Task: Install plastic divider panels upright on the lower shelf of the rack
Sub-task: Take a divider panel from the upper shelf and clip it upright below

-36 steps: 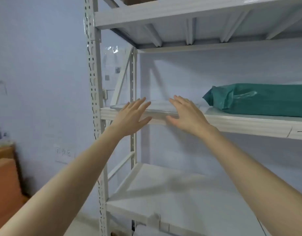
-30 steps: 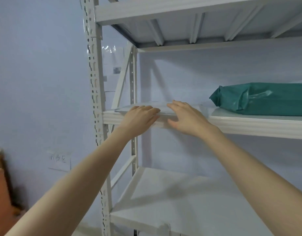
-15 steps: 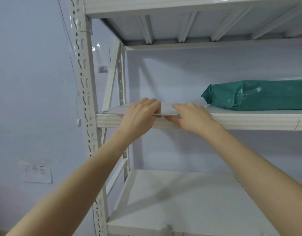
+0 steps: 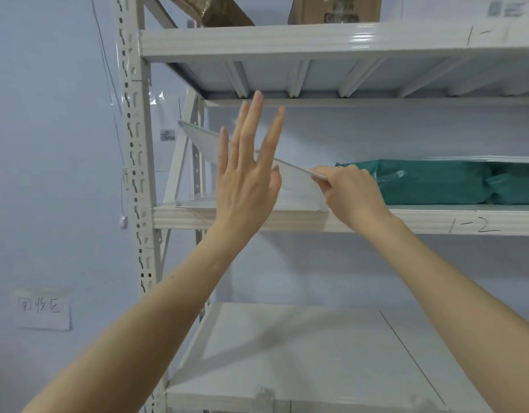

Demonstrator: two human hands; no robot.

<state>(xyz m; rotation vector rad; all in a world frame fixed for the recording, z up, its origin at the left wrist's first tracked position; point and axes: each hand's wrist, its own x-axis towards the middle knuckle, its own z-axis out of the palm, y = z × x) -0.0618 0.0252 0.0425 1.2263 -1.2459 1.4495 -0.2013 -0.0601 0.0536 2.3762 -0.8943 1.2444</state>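
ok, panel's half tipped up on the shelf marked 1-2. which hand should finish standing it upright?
Right, probably. The right hand already pinches the near edge of the panel, which leans with its bottom edge on the shelf. The left hand is open, fingers spread, gripping nothing; it can steady the face.

Translucent divider panel (image 4: 203,141), tilted on shelf (image 4: 287,220)

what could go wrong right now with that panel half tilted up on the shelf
1. Only the right hand pinches the divider panel, at its near corner; the left hand is open and flat against it, so the panel might slip or flop back down.
2. The panel's raised far end sits close under the upper shelf and could catch there.
3. The green package lies just right of it and may get bumped.
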